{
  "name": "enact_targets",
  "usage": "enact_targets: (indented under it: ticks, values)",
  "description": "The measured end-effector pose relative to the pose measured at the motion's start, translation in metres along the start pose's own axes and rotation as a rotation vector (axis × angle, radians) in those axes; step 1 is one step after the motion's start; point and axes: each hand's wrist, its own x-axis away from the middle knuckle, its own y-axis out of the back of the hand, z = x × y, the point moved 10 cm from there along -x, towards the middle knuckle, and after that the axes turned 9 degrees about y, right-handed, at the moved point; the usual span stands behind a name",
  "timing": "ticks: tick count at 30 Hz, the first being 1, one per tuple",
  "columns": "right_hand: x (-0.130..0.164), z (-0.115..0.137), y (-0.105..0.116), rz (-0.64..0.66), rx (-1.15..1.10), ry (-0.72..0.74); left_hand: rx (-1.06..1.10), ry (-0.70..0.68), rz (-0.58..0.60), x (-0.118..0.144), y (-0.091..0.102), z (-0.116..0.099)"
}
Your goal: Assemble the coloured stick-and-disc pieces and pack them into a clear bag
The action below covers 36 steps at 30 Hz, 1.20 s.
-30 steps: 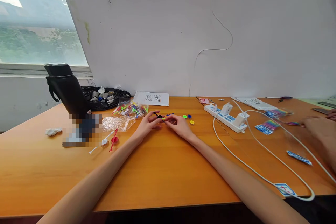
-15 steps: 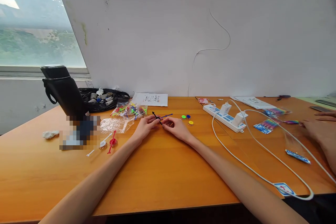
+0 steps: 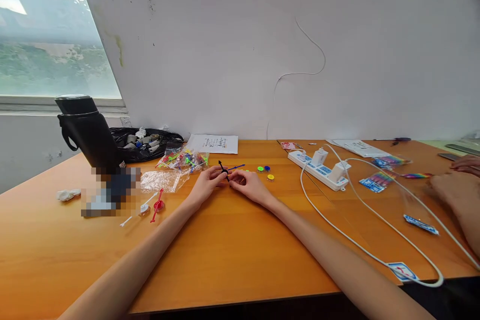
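Between my two hands is a black arrow spinner point(image 3: 221, 165), its pointed tip sticking up and to the left. My left hand point(image 3: 205, 185) pinches it from the left side. My right hand point(image 3: 250, 186) has its thumb and fingertips closed at its lower right side; the fingers partly hide it. A blue arrow point(image 3: 237, 166) lies on the table just behind the fingers. Beyond my right hand stand small round bases: a green one point(image 3: 260, 169), a blue one point(image 3: 267, 168) and a yellow one point(image 3: 270, 177). Left of my left forearm are a red spinner point(image 3: 159, 205) and a white spinner point(image 3: 144, 208).
A plastic bag of colored arrows point(image 3: 183, 159) and a clear wrapper point(image 3: 165, 180) lie at the back left, near a black bottle point(image 3: 90, 135). A power strip point(image 3: 318, 170) with white cables stands at right. Another person's hand point(image 3: 453, 192) holds a rainbow-colored item point(image 3: 414, 176).
The black spinner has turned slightly more upright in my fingers, and its round middle shows more. My right fingers have shifted a little. The whole view has moved slightly.
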Motion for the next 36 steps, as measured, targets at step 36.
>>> enact_targets:
  ticks: [36]
  values:
    - [0.001,0.001,-0.008,0.085,-0.033,0.023,-0.256,-0.146,-0.164,0.017,0.008,-0.032]
